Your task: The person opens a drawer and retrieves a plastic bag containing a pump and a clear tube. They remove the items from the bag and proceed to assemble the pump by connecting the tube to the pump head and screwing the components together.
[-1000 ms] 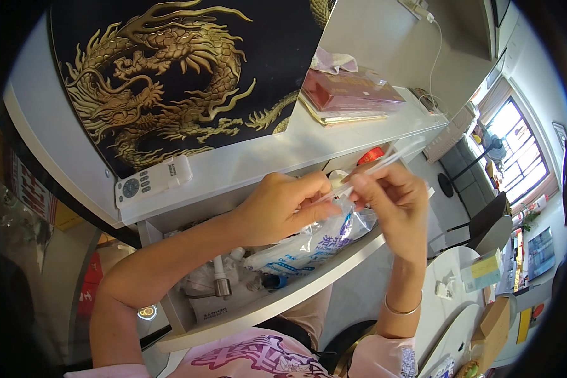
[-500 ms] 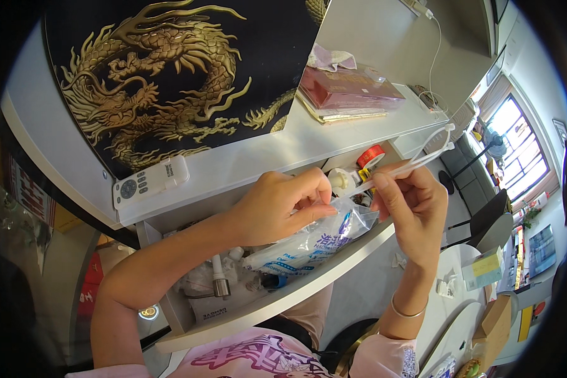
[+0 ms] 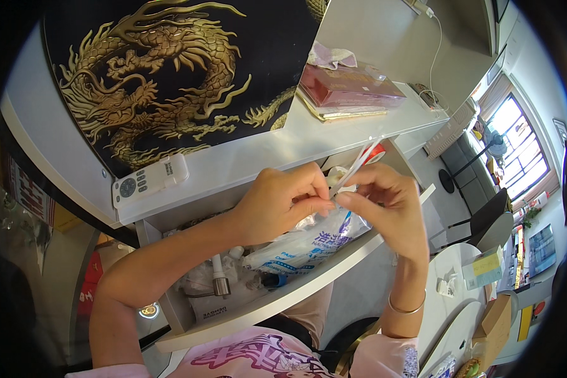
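My left hand (image 3: 290,200) is closed in a pinch at the upper edge of a clear plastic bag (image 3: 315,242) with blue and purple print. Beside it, my right hand (image 3: 384,198) grips a few thin white strips that look like cable ties (image 3: 361,157). Their upper ends stick up above the fingers, while the lower ends are hidden near the bag's mouth. The fingertips of both hands almost meet. The bag lies inside a pulled-out white drawer (image 3: 334,277), directly below my hands.
In the drawer are a metal-ended white fitting (image 3: 220,283), a blue cap (image 3: 273,280) and a red tape roll (image 3: 376,154). On the cabinet top lie a white remote (image 3: 150,179) and a pink box (image 3: 346,88). A dragon panel (image 3: 170,75) stands behind; a round white table (image 3: 447,277) is at right.
My right hand has moved left and inward to my left hand, bringing the cable ties along; they now point more steeply upward. My left hand has stayed almost in place.
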The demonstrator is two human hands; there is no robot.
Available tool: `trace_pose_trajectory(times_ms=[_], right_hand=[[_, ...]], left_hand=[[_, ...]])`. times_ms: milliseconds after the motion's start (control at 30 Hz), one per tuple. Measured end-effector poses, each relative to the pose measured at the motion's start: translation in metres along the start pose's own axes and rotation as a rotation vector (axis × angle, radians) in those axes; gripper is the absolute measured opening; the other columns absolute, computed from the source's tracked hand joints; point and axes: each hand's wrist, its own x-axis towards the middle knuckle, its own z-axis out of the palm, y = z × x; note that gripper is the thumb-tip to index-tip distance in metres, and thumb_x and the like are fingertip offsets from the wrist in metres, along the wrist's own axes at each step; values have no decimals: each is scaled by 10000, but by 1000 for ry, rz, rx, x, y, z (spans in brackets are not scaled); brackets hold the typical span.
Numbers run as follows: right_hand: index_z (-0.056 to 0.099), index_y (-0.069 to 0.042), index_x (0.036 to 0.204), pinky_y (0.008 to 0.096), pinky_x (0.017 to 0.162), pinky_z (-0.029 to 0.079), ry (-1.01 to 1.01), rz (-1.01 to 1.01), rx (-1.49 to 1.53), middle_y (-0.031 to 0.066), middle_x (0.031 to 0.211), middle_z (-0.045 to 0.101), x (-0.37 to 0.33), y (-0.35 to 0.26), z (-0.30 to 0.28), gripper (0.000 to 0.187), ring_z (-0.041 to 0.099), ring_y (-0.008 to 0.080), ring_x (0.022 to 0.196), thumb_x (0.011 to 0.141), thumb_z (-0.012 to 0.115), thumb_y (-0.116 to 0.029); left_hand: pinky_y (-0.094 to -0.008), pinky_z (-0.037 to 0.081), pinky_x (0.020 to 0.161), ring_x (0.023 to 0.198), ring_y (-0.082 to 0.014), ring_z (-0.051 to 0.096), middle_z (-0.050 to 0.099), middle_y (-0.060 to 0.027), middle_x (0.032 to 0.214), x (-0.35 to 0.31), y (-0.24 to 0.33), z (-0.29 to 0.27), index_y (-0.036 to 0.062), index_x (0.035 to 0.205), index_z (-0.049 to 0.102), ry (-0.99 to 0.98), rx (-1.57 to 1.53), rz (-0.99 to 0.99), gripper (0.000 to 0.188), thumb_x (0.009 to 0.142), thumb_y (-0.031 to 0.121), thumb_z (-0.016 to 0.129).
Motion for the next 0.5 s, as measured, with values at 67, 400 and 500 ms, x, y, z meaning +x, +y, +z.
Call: trace_pose_trajectory(times_ms=[67,400,500], right_hand=[[566,11,915,167,490,362,68,-57,71,27,741,561,5,-9,-9,292,475,38,582,653,679,-50],[387,79,1138,174,496,409,138,-64,237,128,850,589,26,-16,-23,510,526,88,598,735,615,-135],[402,72,1128,169,488,410,81,-60,345,140,853,588,26,-5,-24,478,529,89,600,736,605,-110]], left_hand=[[-207,393,478,519,-87,536,585,-71,621,-1,0,-1,20,772,463,9,-22,-7,138,743,58,592],[-196,421,534,586,-99,583,607,-83,656,1,5,-4,10,781,460,-75,41,-21,119,752,11,575],[-196,416,529,580,-94,576,606,-83,655,1,4,-1,7,780,459,-79,27,-33,122,751,11,578]])
